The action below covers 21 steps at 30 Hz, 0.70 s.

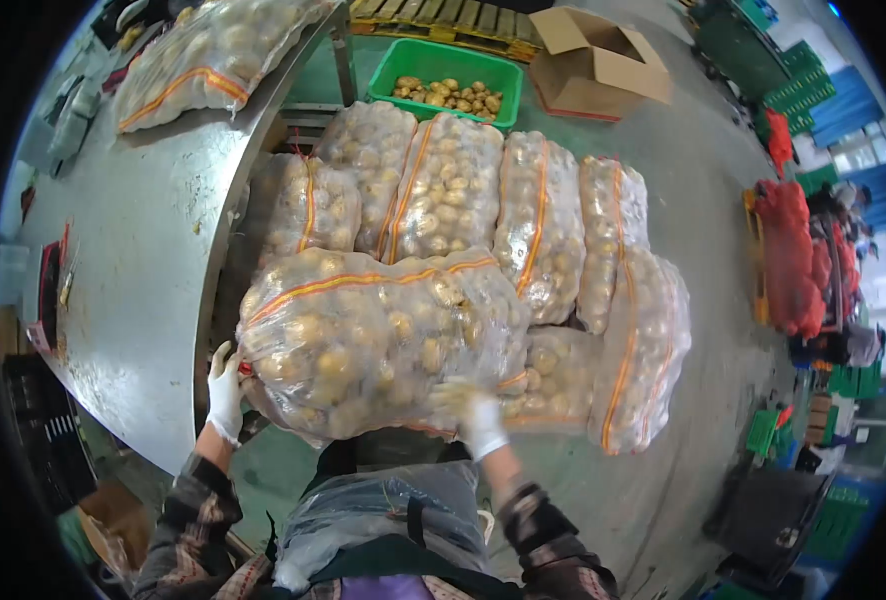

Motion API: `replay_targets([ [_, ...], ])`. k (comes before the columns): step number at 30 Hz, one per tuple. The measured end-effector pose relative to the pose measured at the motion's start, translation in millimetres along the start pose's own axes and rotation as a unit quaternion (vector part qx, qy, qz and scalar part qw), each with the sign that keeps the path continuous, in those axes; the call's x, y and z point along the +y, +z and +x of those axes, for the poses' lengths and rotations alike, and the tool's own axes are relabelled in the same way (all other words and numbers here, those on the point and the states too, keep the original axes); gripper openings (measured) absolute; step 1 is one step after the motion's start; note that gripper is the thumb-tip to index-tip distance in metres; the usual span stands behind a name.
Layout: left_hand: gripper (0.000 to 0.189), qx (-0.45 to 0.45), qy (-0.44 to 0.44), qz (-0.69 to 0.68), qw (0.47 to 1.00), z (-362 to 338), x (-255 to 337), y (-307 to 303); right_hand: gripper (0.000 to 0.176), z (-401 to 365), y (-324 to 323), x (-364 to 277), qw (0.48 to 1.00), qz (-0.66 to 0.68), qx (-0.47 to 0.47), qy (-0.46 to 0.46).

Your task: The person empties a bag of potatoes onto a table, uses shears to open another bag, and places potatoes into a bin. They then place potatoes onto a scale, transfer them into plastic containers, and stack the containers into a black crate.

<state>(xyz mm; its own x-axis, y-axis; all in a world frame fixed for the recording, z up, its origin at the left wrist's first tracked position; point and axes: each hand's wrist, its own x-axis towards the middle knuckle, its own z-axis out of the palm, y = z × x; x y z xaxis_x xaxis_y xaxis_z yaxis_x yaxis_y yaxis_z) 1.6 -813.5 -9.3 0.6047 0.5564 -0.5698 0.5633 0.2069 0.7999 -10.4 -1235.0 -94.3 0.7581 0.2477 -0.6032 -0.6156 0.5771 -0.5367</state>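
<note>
A large mesh sack of potatoes [363, 340] with an orange-yellow stripe lies on its side in front of me, on top of other sacks. My left hand [225, 398], in a white glove, is at the sack's left end, its fingers closed around the gathered neck beside a red tie [246, 370]. Also gloved, my right hand [471, 412] is against the near side of the same sack, towards its right end. Motion smears its fingers. Part of another potato sack [558, 375] shows beyond that hand.
Several more potato sacks [448, 190] lie behind. A metal table [153, 230] stands at left, bearing another sack [218, 60]. Farther back are a green tub [513, 85] of loose potatoes, an open cardboard box [598, 75] and a wooden pallet [443, 25]. Red sacks [788, 255] are stacked at right.
</note>
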Motion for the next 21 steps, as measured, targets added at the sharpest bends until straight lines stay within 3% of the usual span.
replay_targets([
  [3,0.044,0.114,0.072,-0.121,0.983,-42.5,-22.1,34.1,0.021,46.8,-144.5,-73.5,0.938,-0.13,0.294,-0.13],
  [4,0.044,0.14,0.12,-0.15,0.971,-31.2,-50.1,32.9,0.018,61.9,-182.0,-89.1,0.894,-0.298,0.306,-0.138],
  [5,0.043,0.17,0.123,-0.187,0.96,-33.9,-51.1,44.7,0.016,75.9,-213.6,-107.3,0.816,-0.454,0.328,-0.144],
  [7,0.043,0.231,0.163,-0.214,0.935,-42.1,-40.4,72.5,0.021,109.0,-222.5,-125.2,0.823,-0.477,0.295,-0.087],
  [8,0.044,0.213,0.207,-0.201,0.933,-41.1,-38.7,76.4,0.024,129.9,-225.4,-134.1,0.824,-0.491,0.276,-0.059],
  [9,0.042,0.211,0.229,-0.116,0.943,-32.1,-49.9,56.0,0.033,157.1,-240.5,-128.3,0.81,-0.537,0.187,-0.144],
  [10,0.038,0.252,0.3,0.081,0.916,-28.8,-43.3,45.9,0.034,191.4,-256.6,-113.1,0.789,-0.563,0.167,-0.179],
  [12,0.029,0.291,0.332,0.374,0.816,0.0,-54.4,-45.9,0.035,253.3,-281.1,-78.1,0.745,-0.607,0.125,-0.247],
  [14,0.024,0.209,0.238,0.419,0.851,-1.5,-41.9,-145.2,0.033,259.0,-247.6,-98.4,0.776,-0.587,0.155,-0.172],
  [15,0.023,0.244,0.226,0.259,0.907,-18.6,-44.0,-138.7,0.033,260.9,-228.0,-111.1,0.788,-0.577,0.168,-0.136],
  [17,0.025,0.286,0.203,-0.078,0.933,-37.7,-42.8,-130.4,0.031,269.0,-220.7,-109.0,0.806,-0.547,0.155,-0.165],
  [19,0.026,0.196,0.161,-0.118,0.96,-73.0,-146.3,-39.6,0.03,268.4,-219.1,-114.5,0.818,-0.519,0.151,-0.199],
  [20,0.025,0.135,-0.077,-0.188,0.97,-98.6,-149.5,42.8,0.03,267.9,-210.5,-122.8,0.794,-0.558,0.147,-0.193],
  [21,0.026,0.077,-0.315,-0.237,0.916,-124.5,-152.9,125.2,0.03,267.8,-199.6,-131.6,0.767,-0.597,0.139,-0.188],
])
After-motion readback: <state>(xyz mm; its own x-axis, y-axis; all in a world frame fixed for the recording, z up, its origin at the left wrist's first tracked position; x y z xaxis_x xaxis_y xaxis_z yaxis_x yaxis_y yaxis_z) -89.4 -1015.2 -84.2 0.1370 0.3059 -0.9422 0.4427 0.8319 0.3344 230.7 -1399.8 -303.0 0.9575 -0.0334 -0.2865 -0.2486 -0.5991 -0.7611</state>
